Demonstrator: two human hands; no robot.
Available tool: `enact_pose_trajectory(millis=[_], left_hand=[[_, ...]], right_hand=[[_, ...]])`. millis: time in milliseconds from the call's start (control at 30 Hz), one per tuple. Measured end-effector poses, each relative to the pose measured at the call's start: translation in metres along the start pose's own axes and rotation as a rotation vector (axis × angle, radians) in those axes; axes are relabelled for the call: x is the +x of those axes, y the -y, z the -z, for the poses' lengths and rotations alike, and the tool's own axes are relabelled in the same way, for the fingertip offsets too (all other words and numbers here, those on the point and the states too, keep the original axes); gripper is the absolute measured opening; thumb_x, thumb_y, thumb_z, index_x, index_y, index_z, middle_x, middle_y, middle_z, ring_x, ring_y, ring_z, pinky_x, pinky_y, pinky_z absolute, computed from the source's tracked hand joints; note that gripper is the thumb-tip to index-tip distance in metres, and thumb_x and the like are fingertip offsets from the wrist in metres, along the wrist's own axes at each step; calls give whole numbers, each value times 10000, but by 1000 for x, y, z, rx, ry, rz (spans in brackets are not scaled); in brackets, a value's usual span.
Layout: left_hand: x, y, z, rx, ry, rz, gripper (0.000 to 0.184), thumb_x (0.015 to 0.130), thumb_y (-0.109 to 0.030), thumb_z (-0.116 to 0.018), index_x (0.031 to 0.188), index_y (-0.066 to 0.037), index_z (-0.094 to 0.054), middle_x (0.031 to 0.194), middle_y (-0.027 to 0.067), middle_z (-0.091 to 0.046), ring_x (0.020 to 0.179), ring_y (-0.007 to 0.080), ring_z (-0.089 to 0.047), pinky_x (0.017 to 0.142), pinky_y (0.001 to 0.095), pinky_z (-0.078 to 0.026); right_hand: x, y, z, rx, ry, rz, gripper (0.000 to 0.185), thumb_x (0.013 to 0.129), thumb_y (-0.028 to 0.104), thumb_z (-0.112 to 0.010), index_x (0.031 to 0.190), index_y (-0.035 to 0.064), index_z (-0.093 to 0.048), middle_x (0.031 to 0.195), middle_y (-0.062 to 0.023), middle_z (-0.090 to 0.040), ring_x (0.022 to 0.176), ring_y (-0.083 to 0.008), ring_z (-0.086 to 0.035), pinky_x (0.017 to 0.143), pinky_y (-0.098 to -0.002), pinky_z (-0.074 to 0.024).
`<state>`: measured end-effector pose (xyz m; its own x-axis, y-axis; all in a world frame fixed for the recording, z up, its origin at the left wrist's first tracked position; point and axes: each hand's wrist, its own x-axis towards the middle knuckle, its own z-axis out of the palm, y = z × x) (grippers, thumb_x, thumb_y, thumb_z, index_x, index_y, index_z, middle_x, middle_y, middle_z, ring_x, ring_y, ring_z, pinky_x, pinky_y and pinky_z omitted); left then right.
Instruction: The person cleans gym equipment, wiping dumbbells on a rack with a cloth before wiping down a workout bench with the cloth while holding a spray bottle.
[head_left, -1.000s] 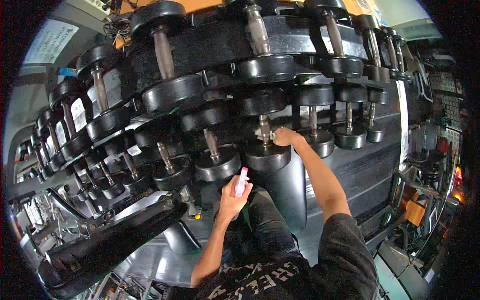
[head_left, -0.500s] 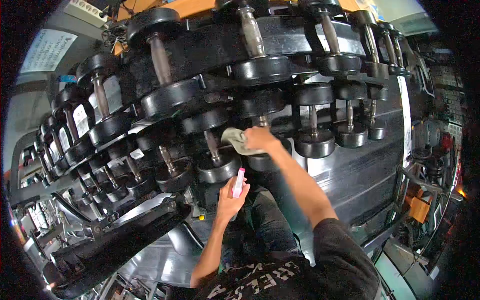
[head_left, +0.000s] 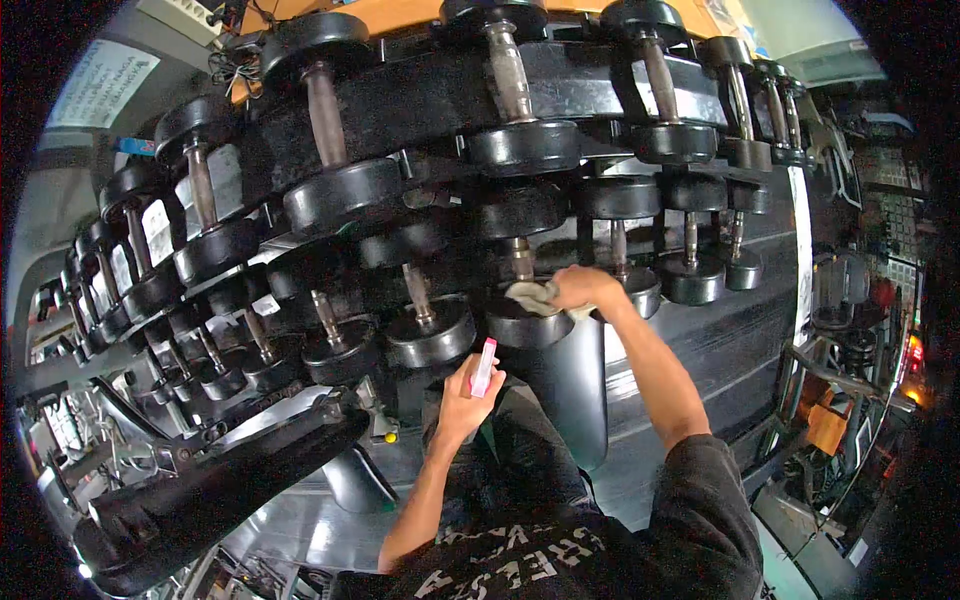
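At the lower row of a rack (head_left: 580, 75), seen from above: holding a pale cloth (head_left: 530, 296), bunched under the curled fingers of the right hand (head_left: 585, 288), over the near head of a dumbbell (head_left: 525, 328). Nearer the body, gripping a pink-and-white bottle (head_left: 483, 368) in the closed left hand (head_left: 465, 405), just short of the row. Likely, with loose folds dragged across the head's rim, to snag or lose the cloth; liable, with a hard sideways push, to rock the dumbbell. Possible, too, to knock the bottle against a near head by reaching forward with the left hand. Pointing the dumbbell lengthwise away from the body, with handle beyond the near head; aiming the bottle's red tip toward the rack, slightly right, with long axis roughly alongside the dumbbell's.
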<state>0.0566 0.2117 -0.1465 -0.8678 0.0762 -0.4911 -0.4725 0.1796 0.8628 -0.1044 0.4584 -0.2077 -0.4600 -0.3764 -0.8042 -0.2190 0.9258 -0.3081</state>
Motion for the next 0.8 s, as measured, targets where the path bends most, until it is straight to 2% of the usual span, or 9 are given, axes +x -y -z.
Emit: enact_pose_trajectory(millis=[133, 200, 233, 367, 533, 667, 733, 767, 800], left_hand=[[-2, 2, 3, 15, -12, -27, 195, 841, -116, -705, 989, -35, -609, 807, 44, -651, 740, 114, -625, 695, 290, -499], [-4, 6, 3, 11, -30, -26, 196, 840, -115, -706, 991, -36, -609, 799, 45, -647, 739, 110, -623, 694, 288, -498], [-4, 8, 2, 13, -40, -22, 198, 839, -113, -706, 993, -36, -608, 792, 46, -644, 739, 106, -620, 694, 286, -498], [-6, 9, 3, 20, -47, -36, 201, 841, -114, -704, 999, -38, -606, 783, 40, -640, 731, 104, -619, 684, 283, -496], [-7, 6, 1, 20, -50, -37, 195, 848, -125, -701, 996, -40, -607, 754, 20, -617, 683, 90, -578, 655, 272, -482], [-4, 2, -1, 14, -27, -12, 189, 851, -125, -698, 996, -42, -608, 753, 19, -607, 678, 86, -564, 650, 271, -480], [-1, 9, -4, -64, -33, 78, 182, 851, -122, -696, 988, -42, -607, 767, 21, -609, 685, 90, -566, 650, 274, -481], [0, 4, -4, -53, -11, 114, 176, 855, -121, -694, 983, -37, -606, 792, 19, -612, 711, 89, -566, 669, 268, -479], [1, 0, -5, -48, -9, 113, 176, 855, -121, -694, 983, -37, -606, 792, 19, -612, 711, 89, -566, 669, 268, -479]], right_hand=[[19, -24, 6, -94, -17, -220, 431, 726, 350, -614, 966, 0, -692, 1022, -240, -670, 953, -360, -668, 830, -438, -537], [43, -20, -10, 173, -254, -316, 410, 733, 300, -592, 971, -19, -687, 1014, -264, -661, 965, -371, -660, 848, -462, -526], [73, -29, -46, 208, -395, -257, 408, 749, 291, -570, 961, -41, -680, 999, -279, -656, 977, -394, -646, 864, -468, -515], [73, -20, -60, 300, -169, -154, 391, 822, 256, -516, 1053, -28, -655, 1104, -290, -620, 1064, -441, -591, 958, -474, -464], [43, -5, -52, -24, -272, -99, 335, 779, 209, -506, 928, -39, -675, 996, -287, -657, 913, -401, -666, 821, -427, -540], [25, 57, -58, -155, -291, -172, 237, 740, 200, -589, 879, 44, -701, 885, -192, -698, 856, -337, -695, 707, -431, -562], [10, 79, -55, -86, -436, 41, 206, 714, 132, -630, 886, 31, -681, 880, -182, -694, 861, -336, -689, 746, -461, -554], [13, 94, -36, 5, -165, 35, 200, 739, 138, -613, 893, 31, -682, 890, -195, -685, 876, -341, -682, 787, -469, -541], [38, 95, -59, 45, -266, 74, 182, 769, 150, -589, 882, 53, -692, 895, -200, -680, 886, -349, -677, 777, -460, -544]])
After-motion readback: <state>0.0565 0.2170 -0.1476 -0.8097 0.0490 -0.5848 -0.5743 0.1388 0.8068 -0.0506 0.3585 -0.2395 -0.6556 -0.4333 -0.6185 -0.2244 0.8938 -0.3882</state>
